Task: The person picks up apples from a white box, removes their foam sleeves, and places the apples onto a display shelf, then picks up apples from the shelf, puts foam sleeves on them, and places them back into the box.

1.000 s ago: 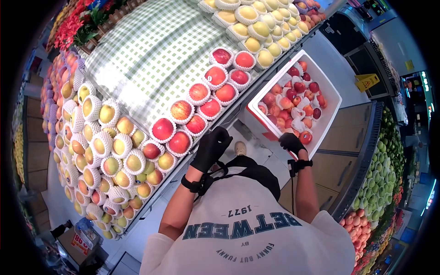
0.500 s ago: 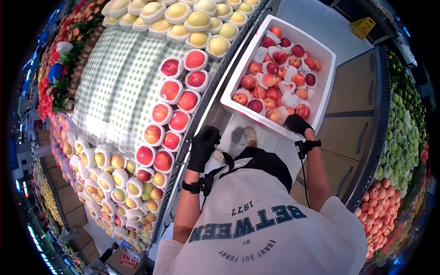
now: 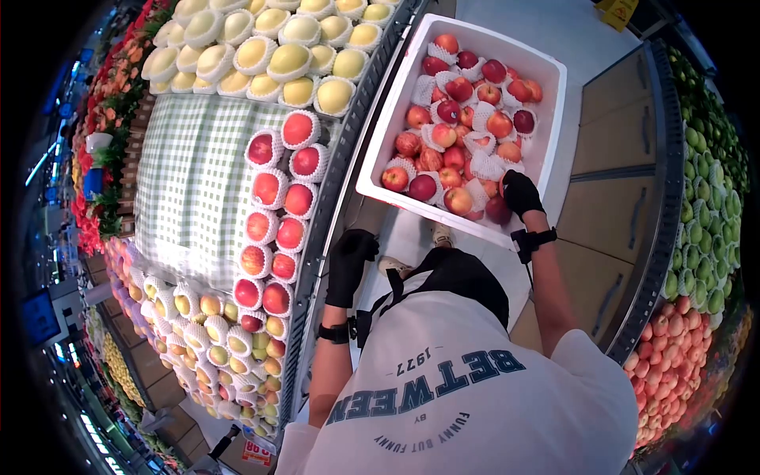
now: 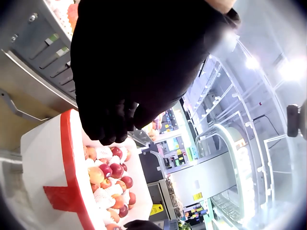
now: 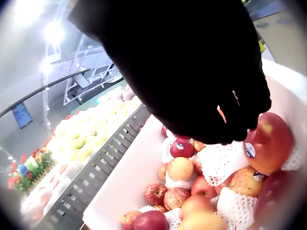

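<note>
My right hand [image 3: 522, 192], in a black glove, is inside the white foam box [image 3: 467, 227] at its near right corner. Its bent fingertips meet a red apple with a sticker [image 5: 268, 143] in the right wrist view; I cannot tell whether they grip it. A darker apple [image 3: 498, 210] lies just below that hand in the head view. Beside the display's edge, my gloved left hand [image 3: 351, 265] hangs with loosely curled fingers and holds nothing. Loose apples and white foam nets [image 5: 223, 163] fill the box's floor.
To the left, red apples in foam nets [image 3: 269, 188] stand in two rows by a checked cloth [image 3: 186, 182]. A dark slotted rail [image 3: 324, 186] edges this display. Yellow fruit [image 3: 289, 59] is piled behind. Wooden cabinets [image 3: 613, 131] flank the box on the right.
The head view has turned, so the box appears further left and higher. My right hand has moved from the box's near edge over the stickered apple, uncovering a darker one. The left hand stays empty.
</note>
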The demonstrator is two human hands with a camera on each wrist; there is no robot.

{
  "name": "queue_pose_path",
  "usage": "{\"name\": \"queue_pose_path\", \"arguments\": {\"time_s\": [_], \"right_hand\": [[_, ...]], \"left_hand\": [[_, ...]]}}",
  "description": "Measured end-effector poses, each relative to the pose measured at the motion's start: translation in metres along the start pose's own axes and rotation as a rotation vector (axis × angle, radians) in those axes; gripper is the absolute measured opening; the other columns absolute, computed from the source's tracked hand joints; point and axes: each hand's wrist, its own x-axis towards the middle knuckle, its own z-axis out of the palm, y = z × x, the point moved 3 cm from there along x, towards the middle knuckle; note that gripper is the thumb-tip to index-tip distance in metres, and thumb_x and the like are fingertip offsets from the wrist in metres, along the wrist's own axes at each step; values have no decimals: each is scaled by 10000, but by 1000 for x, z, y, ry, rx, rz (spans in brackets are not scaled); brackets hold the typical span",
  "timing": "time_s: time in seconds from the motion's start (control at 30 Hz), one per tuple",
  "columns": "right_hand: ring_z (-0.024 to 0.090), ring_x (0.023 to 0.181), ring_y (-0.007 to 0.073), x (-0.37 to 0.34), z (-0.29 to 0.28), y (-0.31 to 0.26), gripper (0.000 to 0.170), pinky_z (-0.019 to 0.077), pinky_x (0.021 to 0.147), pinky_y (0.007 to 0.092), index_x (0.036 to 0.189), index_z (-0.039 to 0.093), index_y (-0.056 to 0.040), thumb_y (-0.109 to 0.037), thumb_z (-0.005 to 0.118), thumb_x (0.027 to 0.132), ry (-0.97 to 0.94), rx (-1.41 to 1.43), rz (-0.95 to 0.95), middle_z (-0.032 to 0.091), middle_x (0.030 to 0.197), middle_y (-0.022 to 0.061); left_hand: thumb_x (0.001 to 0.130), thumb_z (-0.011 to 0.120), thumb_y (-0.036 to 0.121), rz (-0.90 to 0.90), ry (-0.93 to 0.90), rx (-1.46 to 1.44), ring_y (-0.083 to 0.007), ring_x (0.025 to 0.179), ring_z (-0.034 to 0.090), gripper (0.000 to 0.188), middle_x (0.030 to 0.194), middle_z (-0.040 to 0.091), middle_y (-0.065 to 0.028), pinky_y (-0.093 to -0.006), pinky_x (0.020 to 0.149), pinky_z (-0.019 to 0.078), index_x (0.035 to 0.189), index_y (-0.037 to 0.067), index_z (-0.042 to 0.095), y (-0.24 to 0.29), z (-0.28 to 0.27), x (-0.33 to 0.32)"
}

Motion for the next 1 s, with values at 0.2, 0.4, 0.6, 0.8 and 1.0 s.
{"name": "queue_pose_path", "arguments": {"time_s": [0.2,0.4,0.6,0.8,1.0], "right_hand": [[649,942,352,16,-11,-21,216,524,810,460,1046,628,-112,-202,528,878,-163,-364,80,617,1093,149],[657,997,309,32,5,-7,231,529,827,429,1021,668,-105,-201,508,886,-265,-353,81,677,1038,147],[633,1067,297,40,11,-4,319,533,839,423,1110,622,-107,-213,635,809,-342,-372,133,654,1087,153],[605,1110,306,45,-37,-29,705,525,876,415,1222,525,-78,-240,833,609,-341,-325,93,605,1160,196],[574,1102,285,45,-78,-82,854,466,953,353,1318,443,-2,-312,846,631,-234,658,-210,553,1240,194]], "left_hand": [[910,596,105,-21,-42,42,-118,724,613,121,819,658,-62,-262,649,496,977,5,612,4,17,2],[921,603,144,-45,-98,86,-117,759,623,162,859,654,-51,-268,685,506,1004,5,600,2,24,1],[920,602,154,-40,-79,117,-120,753,625,171,853,654,-53,-267,680,503,1004,6,599,1,24,-3],[910,603,133,-45,-48,126,-119,747,624,159,842,654,-57,-268,652,502,1007,7,597,3,24,-3],[864,658,59,60,-40,139,-129,824,616,269,946,640,-58,-255,704,506,1113,16,567,16,38,15]]}}
